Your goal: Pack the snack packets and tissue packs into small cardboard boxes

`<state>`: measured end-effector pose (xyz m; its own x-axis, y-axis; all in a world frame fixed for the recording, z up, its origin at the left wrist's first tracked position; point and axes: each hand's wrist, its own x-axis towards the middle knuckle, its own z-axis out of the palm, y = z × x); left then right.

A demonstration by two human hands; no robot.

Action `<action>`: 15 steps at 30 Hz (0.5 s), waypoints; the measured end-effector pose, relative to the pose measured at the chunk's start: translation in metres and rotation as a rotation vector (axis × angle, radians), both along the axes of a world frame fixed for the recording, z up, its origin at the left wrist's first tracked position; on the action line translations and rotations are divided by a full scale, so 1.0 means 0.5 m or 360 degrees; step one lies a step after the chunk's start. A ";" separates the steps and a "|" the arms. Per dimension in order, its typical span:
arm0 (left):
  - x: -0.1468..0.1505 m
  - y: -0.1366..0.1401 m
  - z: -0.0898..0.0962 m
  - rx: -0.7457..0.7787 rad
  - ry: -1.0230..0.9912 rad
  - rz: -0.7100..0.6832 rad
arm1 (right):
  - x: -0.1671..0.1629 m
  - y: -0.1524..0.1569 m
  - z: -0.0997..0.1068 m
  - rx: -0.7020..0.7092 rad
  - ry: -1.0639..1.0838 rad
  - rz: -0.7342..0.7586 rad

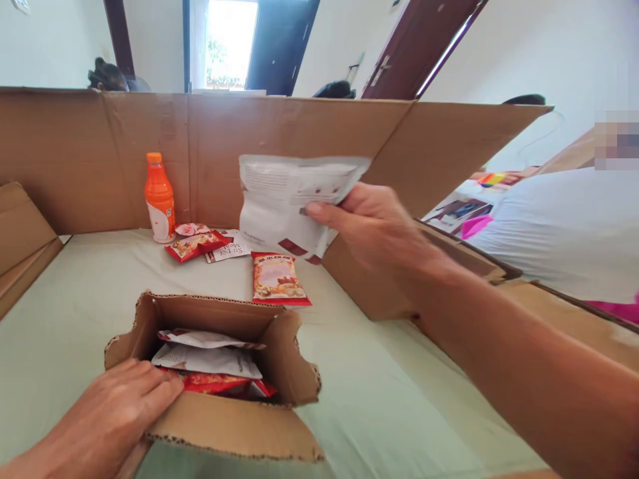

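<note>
My right hand (372,216) pinches a white pouch (279,199) by its right edge and holds it up above the table. Printed text and dark red squares show on the pouch. My left hand (127,406) grips the left front wall of a small open cardboard box (239,422), thumb hidden. Inside the box stand white pouches (210,359) and a red snack packet (214,383), packed side by side. Just behind the box lies a red and yellow snack packet (279,278) on the pale green cloth.
An orange bottle (160,199) stands at the back left. Beside it lie another red packet (197,246) and a white "Super Meal" pouch (230,249). Tall cardboard walls (279,126) surround the table. A person in a white shirt (574,226) is at the right.
</note>
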<state>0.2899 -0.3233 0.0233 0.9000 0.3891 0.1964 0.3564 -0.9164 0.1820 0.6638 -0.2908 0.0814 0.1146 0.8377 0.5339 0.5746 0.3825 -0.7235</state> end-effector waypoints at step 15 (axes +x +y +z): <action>0.008 -0.042 -0.015 -0.0204 0.0097 0.0097 | -0.282 -0.180 0.012 -0.0026 -0.1558 0.0459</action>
<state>0.2939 -0.3443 0.0157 0.8825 0.4620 0.0875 0.4249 -0.8632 0.2727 0.5230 -0.3808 0.0872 -0.5736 0.7722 0.2733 0.8041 0.5945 0.0078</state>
